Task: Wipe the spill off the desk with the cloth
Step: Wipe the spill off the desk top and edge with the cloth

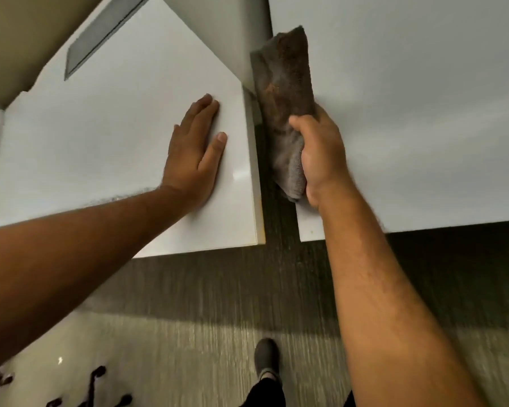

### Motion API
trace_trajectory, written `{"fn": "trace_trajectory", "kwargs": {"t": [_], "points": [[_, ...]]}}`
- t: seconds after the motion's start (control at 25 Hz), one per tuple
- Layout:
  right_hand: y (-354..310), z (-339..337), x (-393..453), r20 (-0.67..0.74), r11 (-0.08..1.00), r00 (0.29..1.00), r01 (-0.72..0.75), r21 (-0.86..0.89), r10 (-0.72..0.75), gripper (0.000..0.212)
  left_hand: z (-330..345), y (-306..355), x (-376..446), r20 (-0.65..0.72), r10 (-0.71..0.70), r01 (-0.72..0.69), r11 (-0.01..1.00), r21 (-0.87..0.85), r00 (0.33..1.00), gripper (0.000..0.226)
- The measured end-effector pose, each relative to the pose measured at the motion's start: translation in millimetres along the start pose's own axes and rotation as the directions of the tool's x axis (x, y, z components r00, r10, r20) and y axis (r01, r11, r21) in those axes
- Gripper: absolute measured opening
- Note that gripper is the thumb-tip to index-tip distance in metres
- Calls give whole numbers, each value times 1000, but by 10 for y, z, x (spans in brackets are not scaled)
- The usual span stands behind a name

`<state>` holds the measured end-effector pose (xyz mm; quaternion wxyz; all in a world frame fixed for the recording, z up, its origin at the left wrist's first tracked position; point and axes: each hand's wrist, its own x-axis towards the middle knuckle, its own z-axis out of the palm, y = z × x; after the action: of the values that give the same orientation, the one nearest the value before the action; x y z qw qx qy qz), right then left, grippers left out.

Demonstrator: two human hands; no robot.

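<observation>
Gripping the cloth (282,107) in my right hand (321,154), I hold it along the left edge of the right-hand desk (423,113), where a narrow gap (279,221) separates it from the desk on the left (100,136). The risk, as I judge it, lies in that gap: much of the folded cloth hangs over it, not flat on the white top, and a careless sweep could push liquid over the edge and down to the floor (218,289) instead of lifting it. The cloth shows a rusty brown stain near its middle; if that patch is wet, dragging it across the pale surface could smear rather than clean. I cannot make out any spill on either desktop from here, so I could also miss the spot entirely.

My right fingers are curled tight around the lower half of the cloth, thumb on the near side, the bundle clenched with its upper end standing free above my fist. My left hand (194,154) holds nothing: it lies flat, palm down, fingers spread slightly, pressed on the left desk close to its right edge. Below, one dark shoe (266,358) stands on the streaked floor between my arms.
</observation>
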<state>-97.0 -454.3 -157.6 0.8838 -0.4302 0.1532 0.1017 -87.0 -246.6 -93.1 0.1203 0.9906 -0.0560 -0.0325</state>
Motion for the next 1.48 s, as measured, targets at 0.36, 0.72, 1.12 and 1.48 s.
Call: {"fn": "trace_trajectory", "kwargs": {"t": [0.36, 0.72, 1.12, 1.48], "points": [[239, 199, 1, 94, 964, 983, 176, -198, -160, 27, 58, -6, 0, -38, 13, -14, 1000, -25, 999, 60], [678, 25, -1171, 35, 894, 930, 362, -263, -366, 48, 33, 51, -18, -35, -3, 2, 999, -35, 999, 60], [735, -95, -1822, -297, 930, 945, -22, 368, 140, 37, 4, 32, -50, -47, 3, -4, 1000, -14, 999, 59], [445, 241, -1149, -216, 991, 969, 103, -81, -119, 32, 4, -14, -17, -46, 29, -30, 1000, -9, 998, 61]]}}
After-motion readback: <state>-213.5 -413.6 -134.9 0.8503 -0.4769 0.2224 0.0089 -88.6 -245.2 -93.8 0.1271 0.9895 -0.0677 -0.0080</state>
